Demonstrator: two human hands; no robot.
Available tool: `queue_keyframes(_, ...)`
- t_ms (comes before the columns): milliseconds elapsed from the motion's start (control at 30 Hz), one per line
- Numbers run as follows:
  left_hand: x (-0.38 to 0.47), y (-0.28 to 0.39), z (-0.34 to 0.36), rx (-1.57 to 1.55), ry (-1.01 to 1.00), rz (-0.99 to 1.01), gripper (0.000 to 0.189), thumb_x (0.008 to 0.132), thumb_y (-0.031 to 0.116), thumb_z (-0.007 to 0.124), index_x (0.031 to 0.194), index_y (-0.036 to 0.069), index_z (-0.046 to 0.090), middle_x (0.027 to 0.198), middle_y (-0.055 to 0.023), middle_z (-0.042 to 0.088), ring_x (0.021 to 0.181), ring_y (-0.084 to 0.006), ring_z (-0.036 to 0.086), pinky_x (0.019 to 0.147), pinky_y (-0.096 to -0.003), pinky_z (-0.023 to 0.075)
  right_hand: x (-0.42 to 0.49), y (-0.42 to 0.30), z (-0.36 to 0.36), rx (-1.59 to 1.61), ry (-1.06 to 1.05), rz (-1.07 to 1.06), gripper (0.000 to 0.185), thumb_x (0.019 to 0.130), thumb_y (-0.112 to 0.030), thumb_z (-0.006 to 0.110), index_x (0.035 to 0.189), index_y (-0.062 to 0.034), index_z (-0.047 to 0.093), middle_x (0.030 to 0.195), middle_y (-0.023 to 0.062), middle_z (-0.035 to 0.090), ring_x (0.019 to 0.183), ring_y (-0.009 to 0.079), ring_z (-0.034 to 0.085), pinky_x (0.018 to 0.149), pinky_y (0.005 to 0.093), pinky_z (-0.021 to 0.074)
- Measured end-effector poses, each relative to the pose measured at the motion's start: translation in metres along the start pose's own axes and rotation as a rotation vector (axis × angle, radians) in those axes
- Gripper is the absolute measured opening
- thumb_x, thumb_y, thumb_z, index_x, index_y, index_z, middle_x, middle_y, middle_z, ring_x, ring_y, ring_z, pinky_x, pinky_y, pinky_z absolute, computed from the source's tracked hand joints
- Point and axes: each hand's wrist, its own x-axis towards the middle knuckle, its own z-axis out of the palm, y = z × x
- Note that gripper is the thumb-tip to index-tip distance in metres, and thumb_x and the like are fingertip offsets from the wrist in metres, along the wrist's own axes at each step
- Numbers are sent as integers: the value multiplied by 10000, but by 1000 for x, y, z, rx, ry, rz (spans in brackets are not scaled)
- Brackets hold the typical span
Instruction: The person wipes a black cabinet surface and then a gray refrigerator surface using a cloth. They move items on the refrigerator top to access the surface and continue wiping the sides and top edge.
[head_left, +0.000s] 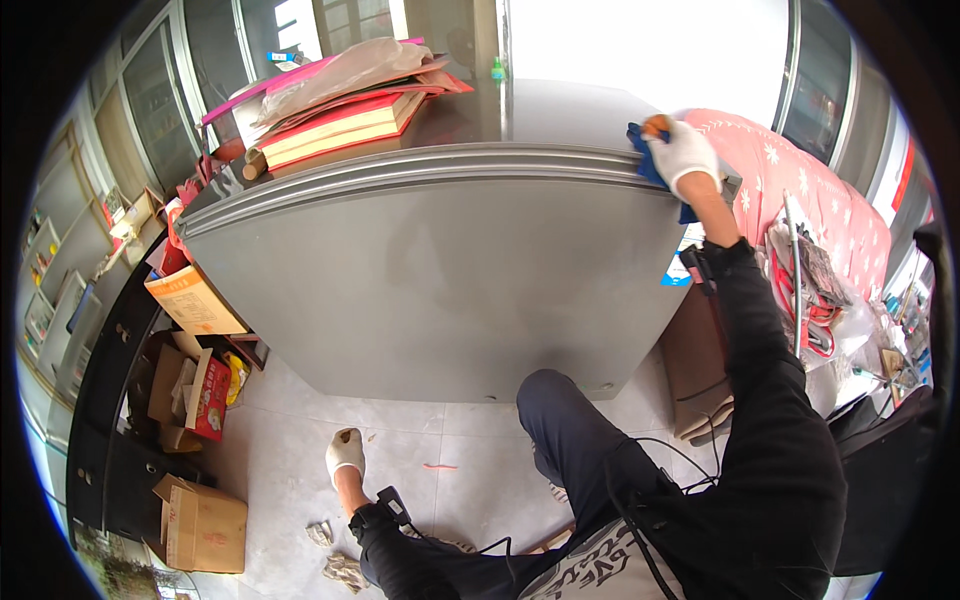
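Note:
My right hand (679, 154), in a white work glove with orange-brown at the fingers, presses a dark blue cloth (649, 157) on the right end of the top edge of a grey chest freezer (450, 277). Part of the cloth hangs down beside my wrist. Low at the left, my left hand (346, 452), in a similar glove, is held over the tiled floor, away from the freezer. Its fingers look curled, and I see nothing held in them. On the freezer lid (562, 112), towards the left, lies a thick red book (345, 135) under papers and a plastic bag (345, 71).
A pink floral cover (795, 187) and bagged items stand at the right, by a grey pole (795, 277). Open cardboard boxes (217, 525) stand at the left beside a black cabinet (97, 420). Crumpled paper (345, 571) lies on the floor. Cables hang near my knee.

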Motion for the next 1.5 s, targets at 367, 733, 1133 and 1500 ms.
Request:
queue_keyframes(367,-22,17,-7,49,15,54,383,920,376,615,1134,85,743,1099,-174,746,1043,-342,711,911,-409,545,-46,-133,44,-41,-8,-731,296,960,-274,620,1203,-112,663,1239,140,651,1134,337,634,927,444,547)
queue_keyframes(733,-21,18,-12,-4,38,69,365,920,353,619,1132,83,741,1086,-174,748,1027,-344,715,902,-411,548,-42,-157,84,158,258,-730,313,849,-173,720,1155,-117,688,1043,147,679,943,343,670,830,454,543)
queue_keyframes(1133,-24,12,-18,-3,57,66,365,926,362,623,1132,84,742,1088,-176,747,1029,-342,715,906,-402,546,-44,-118,57,24,202,-539,455,847,-481,732,1152,-145,697,1042,104,701,914,336,693,768,454,558)
queue_keyframes(1500,-22,29,-9,-11,31,78,369,920,357,627,1134,79,742,1081,-173,750,1024,-339,716,903,-401,547,-31,-183,64,95,105,-414,420,836,-457,765,1108,-139,722,1030,145,684,1006,344,665,857,452,552)
